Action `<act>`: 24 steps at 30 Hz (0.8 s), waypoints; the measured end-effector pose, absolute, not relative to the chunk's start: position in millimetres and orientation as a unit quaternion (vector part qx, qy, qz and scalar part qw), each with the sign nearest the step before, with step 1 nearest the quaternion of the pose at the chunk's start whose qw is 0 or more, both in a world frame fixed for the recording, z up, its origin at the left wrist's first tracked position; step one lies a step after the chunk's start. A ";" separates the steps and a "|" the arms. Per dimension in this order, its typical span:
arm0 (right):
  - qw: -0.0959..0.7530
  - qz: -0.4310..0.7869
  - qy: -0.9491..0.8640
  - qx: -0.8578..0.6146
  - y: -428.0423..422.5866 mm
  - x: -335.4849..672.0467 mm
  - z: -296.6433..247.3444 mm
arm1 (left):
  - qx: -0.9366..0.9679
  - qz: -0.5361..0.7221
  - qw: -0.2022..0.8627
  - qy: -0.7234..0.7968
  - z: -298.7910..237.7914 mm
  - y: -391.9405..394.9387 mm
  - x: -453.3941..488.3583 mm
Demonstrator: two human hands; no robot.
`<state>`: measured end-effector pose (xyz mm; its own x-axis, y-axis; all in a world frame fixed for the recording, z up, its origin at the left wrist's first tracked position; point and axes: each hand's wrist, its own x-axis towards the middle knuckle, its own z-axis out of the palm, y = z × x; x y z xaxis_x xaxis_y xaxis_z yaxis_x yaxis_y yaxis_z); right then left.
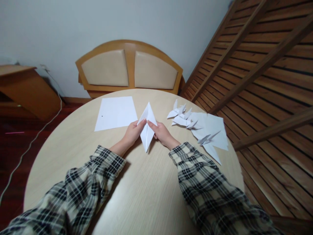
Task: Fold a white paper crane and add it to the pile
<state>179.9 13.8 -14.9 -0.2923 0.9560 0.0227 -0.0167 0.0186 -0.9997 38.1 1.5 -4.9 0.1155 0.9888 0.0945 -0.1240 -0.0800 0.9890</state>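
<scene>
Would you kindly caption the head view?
White kite-shaped folded paper pinched by left hand and right hand over round wooden table.

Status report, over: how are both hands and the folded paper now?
Left hand and right hand both pinch the folded paper, mid-table. Flat sheet at left, folded figures at right, both apart from hands.
</scene>
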 end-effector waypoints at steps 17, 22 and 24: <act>0.440 0.580 -0.573 -0.375 13.5 181.4 -21.1 | 0.538 0.431 0.582 0.433 -10.5 7.3 28.8; 0.420 0.561 -0.590 -0.400 10.2 183.1 -17.0 | 0.561 0.397 0.600 0.409 -11.5 5.7 27.0; 0.421 0.569 -0.586 -0.394 9.2 183.8 -15.4 | 0.567 0.388 0.610 0.394 -11.3 5.2 26.4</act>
<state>183.8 9.2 -15.4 -0.3347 0.9413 0.0442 -0.0176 0.0406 -0.9990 26.4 5.2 -11.3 0.3885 0.9205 -0.0414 -0.0265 0.0561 0.9981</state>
